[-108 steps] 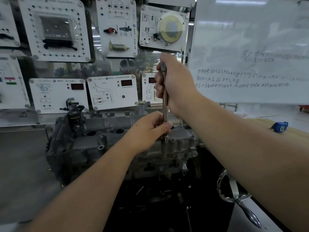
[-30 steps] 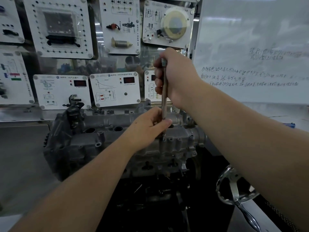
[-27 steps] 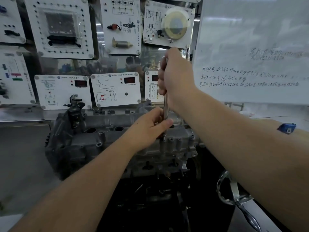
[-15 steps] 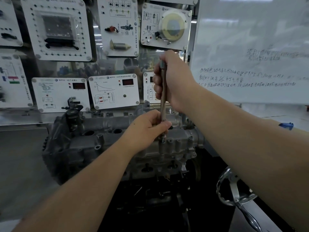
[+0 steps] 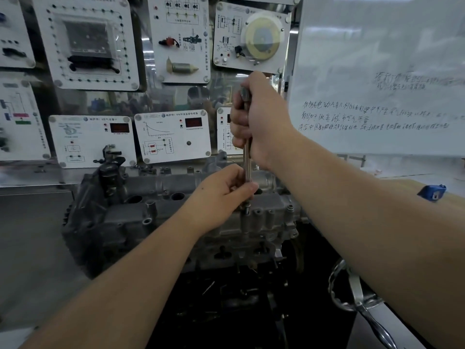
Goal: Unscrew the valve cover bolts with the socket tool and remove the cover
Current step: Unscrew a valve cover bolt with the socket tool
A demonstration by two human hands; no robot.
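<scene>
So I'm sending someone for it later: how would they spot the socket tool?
Find the grey metal engine below the white panels. A thin silver socket tool stands upright on its near right edge, the only long rod there, held by the right hand above and left hand below.

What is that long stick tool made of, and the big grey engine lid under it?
The socket tool looks like polished steel: its thin shaft is bright and shiny. The valve cover looks like cast aluminium, probably: dull, pale grey, slightly rough, with chunky moulded bolt posts. I can't be sure from looks alone.

bg: instrument panels on wall | whiteboard w/ handwriting, right
</scene>
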